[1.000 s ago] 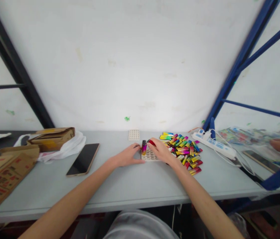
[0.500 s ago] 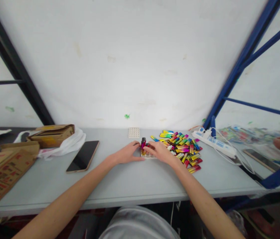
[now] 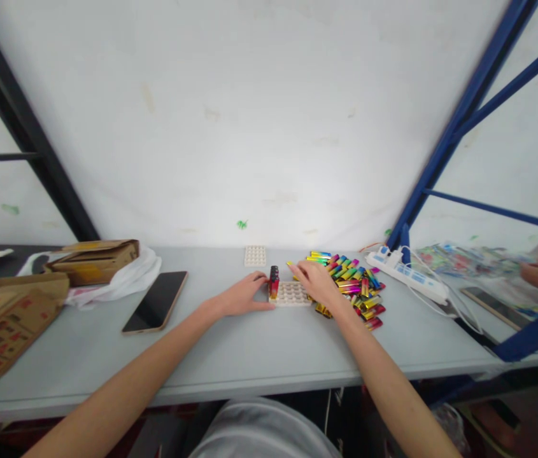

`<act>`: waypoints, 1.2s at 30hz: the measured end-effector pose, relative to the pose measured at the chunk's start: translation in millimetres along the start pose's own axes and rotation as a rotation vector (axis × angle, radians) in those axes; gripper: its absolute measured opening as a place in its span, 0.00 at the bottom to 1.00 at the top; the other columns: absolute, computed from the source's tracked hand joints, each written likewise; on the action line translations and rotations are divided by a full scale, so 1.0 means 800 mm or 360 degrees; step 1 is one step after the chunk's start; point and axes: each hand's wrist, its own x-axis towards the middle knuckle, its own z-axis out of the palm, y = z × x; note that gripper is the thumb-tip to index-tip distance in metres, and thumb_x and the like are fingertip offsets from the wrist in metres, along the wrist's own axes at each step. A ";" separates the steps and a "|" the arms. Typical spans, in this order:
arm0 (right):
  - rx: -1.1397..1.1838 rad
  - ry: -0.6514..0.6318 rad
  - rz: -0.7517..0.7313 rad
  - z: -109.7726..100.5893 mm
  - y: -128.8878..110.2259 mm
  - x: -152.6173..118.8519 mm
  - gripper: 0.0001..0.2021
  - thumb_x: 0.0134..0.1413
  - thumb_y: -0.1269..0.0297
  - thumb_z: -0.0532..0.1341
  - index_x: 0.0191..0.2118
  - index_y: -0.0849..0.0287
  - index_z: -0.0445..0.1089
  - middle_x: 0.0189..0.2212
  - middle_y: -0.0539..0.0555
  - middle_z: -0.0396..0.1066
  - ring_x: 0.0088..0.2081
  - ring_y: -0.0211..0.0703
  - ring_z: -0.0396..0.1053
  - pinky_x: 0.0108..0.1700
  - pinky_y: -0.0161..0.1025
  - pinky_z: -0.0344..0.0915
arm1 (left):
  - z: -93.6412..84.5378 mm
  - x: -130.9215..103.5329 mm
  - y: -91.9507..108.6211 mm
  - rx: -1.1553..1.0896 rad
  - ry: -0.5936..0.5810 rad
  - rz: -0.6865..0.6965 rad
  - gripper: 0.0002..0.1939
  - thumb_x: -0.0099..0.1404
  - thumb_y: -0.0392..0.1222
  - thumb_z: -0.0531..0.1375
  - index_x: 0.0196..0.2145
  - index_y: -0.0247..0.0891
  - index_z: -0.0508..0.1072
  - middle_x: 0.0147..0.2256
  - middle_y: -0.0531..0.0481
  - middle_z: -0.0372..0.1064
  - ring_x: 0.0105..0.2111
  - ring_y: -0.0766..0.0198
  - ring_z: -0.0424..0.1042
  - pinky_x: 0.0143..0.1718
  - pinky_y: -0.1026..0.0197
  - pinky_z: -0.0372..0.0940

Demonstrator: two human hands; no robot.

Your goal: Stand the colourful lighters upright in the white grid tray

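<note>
Lighters (image 3: 274,283), slim and glossy with black tops uppermost, stand upright in a short row at the 9 o'clock end of a pale holed tray (image 3: 295,296). Their long axes are vertical; the row runs from 6 towards 12 o'clock.

The left hand (image 3: 242,296) has its grip spread wide, thumb at the tray's near corner and fingers beside the standing row. The right hand (image 3: 317,284), at the tray's 2 o'clock side, has its fingertips close together at a yellow lighter (image 3: 290,263); whether they pinch it, I cannot tell.

At 3 o'clock from the tray, a heap of loose lighters (image 3: 355,280) lies flat, shiny in metallic yellow, green, blue, pink and red, pointing various ways. A second pale tray (image 3: 254,256), rectangular and studded with round holes, sits at 11 o'clock on the smooth grey worktop (image 3: 230,356). A flat black-screened phone (image 3: 155,302) lies at 9 o'clock.
</note>
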 end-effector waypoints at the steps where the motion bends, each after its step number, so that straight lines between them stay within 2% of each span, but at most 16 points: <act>1: -0.0053 0.0072 0.0045 -0.001 0.015 0.001 0.19 0.75 0.57 0.52 0.36 0.59 0.74 0.34 0.57 0.77 0.37 0.46 0.72 0.44 0.40 0.63 | 0.000 0.000 0.000 0.0005 -0.0008 -0.0010 0.33 0.64 0.62 0.67 0.57 0.37 0.70 0.59 0.37 0.66 0.58 0.45 0.68 0.64 0.46 0.61; 4: -0.0257 0.0072 0.0097 0.003 0.058 0.006 0.12 0.70 0.68 0.55 0.49 0.62 0.75 0.49 0.64 0.77 0.52 0.52 0.71 0.57 0.44 0.63 | -0.001 0.000 0.002 0.0019 -0.0024 -0.0036 0.34 0.64 0.63 0.66 0.58 0.37 0.70 0.59 0.37 0.66 0.59 0.45 0.68 0.64 0.47 0.62; 7: -0.0389 -0.0195 0.0125 0.011 0.084 0.010 0.16 0.66 0.73 0.55 0.54 0.65 0.75 0.56 0.66 0.74 0.59 0.52 0.69 0.63 0.44 0.60 | -0.001 0.000 0.002 0.0034 -0.0039 -0.0043 0.35 0.65 0.64 0.65 0.58 0.37 0.69 0.60 0.37 0.65 0.59 0.46 0.67 0.65 0.48 0.61; 9: -0.0422 -0.0368 0.0118 0.016 0.089 0.012 0.17 0.67 0.73 0.54 0.53 0.64 0.76 0.56 0.65 0.74 0.59 0.51 0.70 0.64 0.44 0.60 | -0.001 0.000 0.003 0.0042 -0.0042 -0.0040 0.35 0.65 0.65 0.64 0.58 0.37 0.69 0.59 0.37 0.65 0.59 0.46 0.67 0.65 0.48 0.61; 11: -0.0449 -0.0440 0.0127 0.019 0.090 0.014 0.16 0.68 0.72 0.53 0.51 0.63 0.78 0.55 0.64 0.76 0.58 0.51 0.70 0.64 0.44 0.60 | -0.001 0.000 0.003 0.0044 -0.0038 -0.0033 0.35 0.65 0.65 0.64 0.58 0.37 0.69 0.59 0.38 0.65 0.60 0.46 0.67 0.65 0.49 0.60; 18: -0.0457 -0.0395 0.0248 0.013 0.097 0.009 0.11 0.67 0.63 0.61 0.50 0.60 0.74 0.51 0.64 0.74 0.55 0.53 0.69 0.58 0.46 0.63 | -0.002 -0.002 0.003 0.0036 -0.0043 -0.0042 0.36 0.65 0.66 0.64 0.59 0.38 0.69 0.60 0.38 0.64 0.60 0.46 0.67 0.65 0.49 0.61; 23: -0.0413 -0.0426 0.0174 0.013 0.092 0.012 0.08 0.68 0.63 0.60 0.48 0.60 0.72 0.49 0.61 0.75 0.53 0.52 0.71 0.56 0.45 0.62 | -0.002 -0.002 0.003 0.0037 -0.0051 -0.0043 0.37 0.65 0.68 0.63 0.60 0.38 0.69 0.61 0.37 0.64 0.60 0.46 0.67 0.65 0.50 0.60; 27: -0.0401 -0.0308 0.0228 0.016 0.081 0.016 0.07 0.70 0.65 0.58 0.47 0.61 0.71 0.44 0.62 0.78 0.47 0.51 0.74 0.52 0.43 0.62 | -0.002 -0.002 0.003 0.0018 -0.0038 -0.0039 0.37 0.65 0.67 0.63 0.59 0.37 0.69 0.60 0.37 0.65 0.60 0.45 0.67 0.65 0.48 0.60; 31: -0.0204 -0.0007 0.0295 0.015 0.072 0.014 0.11 0.72 0.63 0.53 0.48 0.61 0.71 0.40 0.60 0.79 0.43 0.50 0.75 0.48 0.42 0.63 | -0.002 -0.002 0.003 0.0017 -0.0026 -0.0009 0.35 0.65 0.66 0.64 0.58 0.38 0.69 0.60 0.37 0.65 0.59 0.45 0.68 0.64 0.48 0.61; 33: 0.0000 0.0139 0.0298 0.013 0.067 0.013 0.12 0.71 0.60 0.53 0.46 0.60 0.72 0.37 0.57 0.79 0.39 0.47 0.74 0.45 0.40 0.63 | -0.002 -0.002 0.003 0.0015 -0.0012 0.0003 0.33 0.65 0.65 0.64 0.58 0.39 0.69 0.60 0.38 0.65 0.59 0.45 0.68 0.63 0.48 0.62; 36: 0.0252 0.0277 0.0365 0.011 0.057 0.012 0.16 0.64 0.50 0.59 0.38 0.59 0.73 0.28 0.51 0.75 0.30 0.43 0.69 0.38 0.38 0.61 | -0.002 -0.002 0.005 0.0014 -0.0002 -0.0005 0.33 0.65 0.64 0.65 0.58 0.39 0.70 0.60 0.38 0.66 0.59 0.45 0.68 0.63 0.48 0.63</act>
